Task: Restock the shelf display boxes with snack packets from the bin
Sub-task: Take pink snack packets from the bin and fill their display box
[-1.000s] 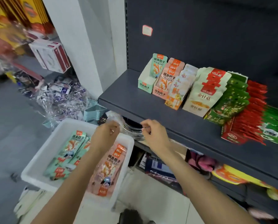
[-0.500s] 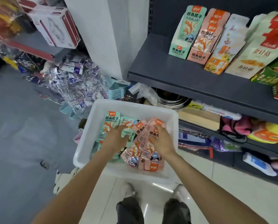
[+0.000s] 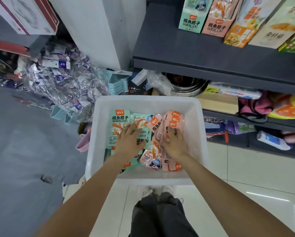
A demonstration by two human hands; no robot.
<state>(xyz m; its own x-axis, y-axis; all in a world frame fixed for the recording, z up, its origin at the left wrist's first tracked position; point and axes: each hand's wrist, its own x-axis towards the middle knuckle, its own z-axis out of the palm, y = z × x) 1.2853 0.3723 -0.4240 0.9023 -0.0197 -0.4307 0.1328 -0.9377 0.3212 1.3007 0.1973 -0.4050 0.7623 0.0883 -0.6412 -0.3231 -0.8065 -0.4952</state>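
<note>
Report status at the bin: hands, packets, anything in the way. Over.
Left hand flat on green packets. Right hand gripping pink packets. All packets inside the bin. Nothing in the way.

Both hands reach into a white bin [image 3: 197, 117] on the floor: the left hand [image 3: 130, 142] lies flat on green packets [image 3: 120, 124], while the right hand [image 3: 175, 145] curls around pink packets [image 3: 173, 122]. Above the bin, display boxes [image 3: 191, 24] line a dark shelf [image 3: 203, 65].
</note>
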